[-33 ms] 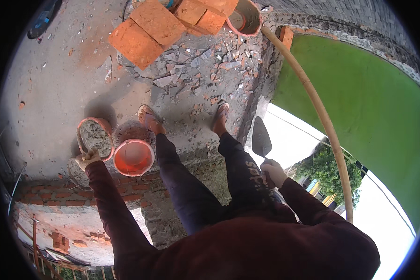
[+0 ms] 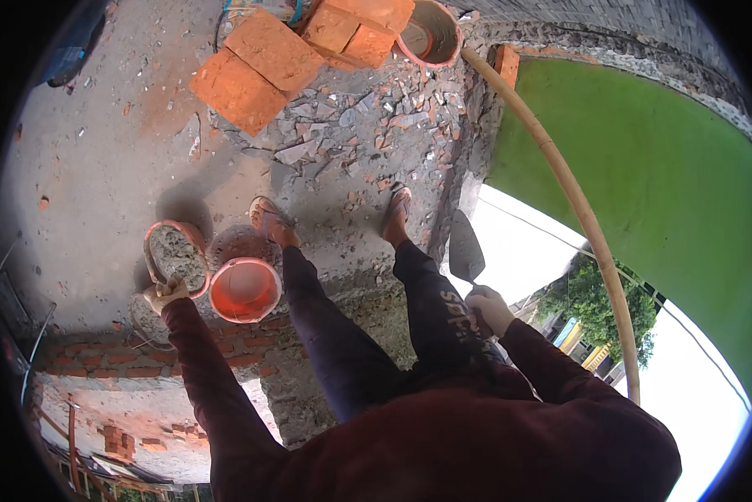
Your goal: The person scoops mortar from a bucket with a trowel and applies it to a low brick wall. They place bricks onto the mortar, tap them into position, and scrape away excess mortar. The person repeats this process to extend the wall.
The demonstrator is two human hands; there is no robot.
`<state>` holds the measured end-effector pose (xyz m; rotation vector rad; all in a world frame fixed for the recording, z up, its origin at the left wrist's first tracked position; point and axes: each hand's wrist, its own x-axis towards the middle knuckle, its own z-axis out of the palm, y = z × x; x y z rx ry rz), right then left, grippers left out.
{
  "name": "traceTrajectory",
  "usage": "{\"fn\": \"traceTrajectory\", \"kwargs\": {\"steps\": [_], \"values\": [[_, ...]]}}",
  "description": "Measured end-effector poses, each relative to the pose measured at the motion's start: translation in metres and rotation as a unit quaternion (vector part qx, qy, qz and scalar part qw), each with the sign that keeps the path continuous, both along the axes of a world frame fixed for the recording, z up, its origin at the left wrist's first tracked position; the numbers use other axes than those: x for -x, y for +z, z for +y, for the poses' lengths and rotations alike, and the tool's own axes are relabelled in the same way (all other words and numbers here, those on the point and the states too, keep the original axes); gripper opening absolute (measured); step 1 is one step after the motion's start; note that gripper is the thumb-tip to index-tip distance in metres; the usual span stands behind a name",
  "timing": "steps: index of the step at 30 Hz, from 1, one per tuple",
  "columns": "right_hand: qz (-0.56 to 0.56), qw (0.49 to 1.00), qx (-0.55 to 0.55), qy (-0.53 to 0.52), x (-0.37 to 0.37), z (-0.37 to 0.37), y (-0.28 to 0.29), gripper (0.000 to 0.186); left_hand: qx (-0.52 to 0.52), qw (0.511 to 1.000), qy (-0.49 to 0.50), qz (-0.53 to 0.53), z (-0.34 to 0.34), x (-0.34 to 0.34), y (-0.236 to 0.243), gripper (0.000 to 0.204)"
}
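My left hand (image 2: 166, 294) is closed on the near rim of a bucket of mortar (image 2: 178, 258), with wet grey mortar inside. I cannot make out whether the fingers hold the rim itself or a handle. Right beside it stands an orange-red bucket (image 2: 245, 290) with a pale, smooth bottom. In my right hand (image 2: 489, 310) is a pointing trowel (image 2: 465, 248), gripped by its handle beside my right thigh. The grey blade points away from me and looks bare.
Stacked orange bricks (image 2: 263, 67) stand ahead beside another bucket (image 2: 429, 33). Broken tile rubble (image 2: 334, 125) covers the floor before my feet. A bamboo pole (image 2: 572, 184) curves along the right, near a green panel (image 2: 627, 159). A low brick wall edge (image 2: 108, 360) lies near left.
The view has turned slightly, so the buckets and bricks sit a little differently in the picture. My left hand stays on the mortar bucket, and my right keeps the trowel.
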<state>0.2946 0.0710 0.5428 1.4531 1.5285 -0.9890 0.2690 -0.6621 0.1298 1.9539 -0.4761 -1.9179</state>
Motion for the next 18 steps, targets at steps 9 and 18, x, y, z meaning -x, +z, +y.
{"fn": "traceTrajectory", "kwargs": {"steps": [9, 18], "values": [[0.119, 0.993, -0.012, 0.005, -0.021, 0.002, 0.018, 0.024, 0.034, 0.994, -0.102, -0.033, 0.173, 0.068, 0.146, 0.051], [0.078, 0.979, 0.030, 0.185, -0.049, 0.025, 0.000, 0.040, -0.073, 0.929, -0.357, 0.062, 0.359, 0.144, 0.185, 0.050]]}}
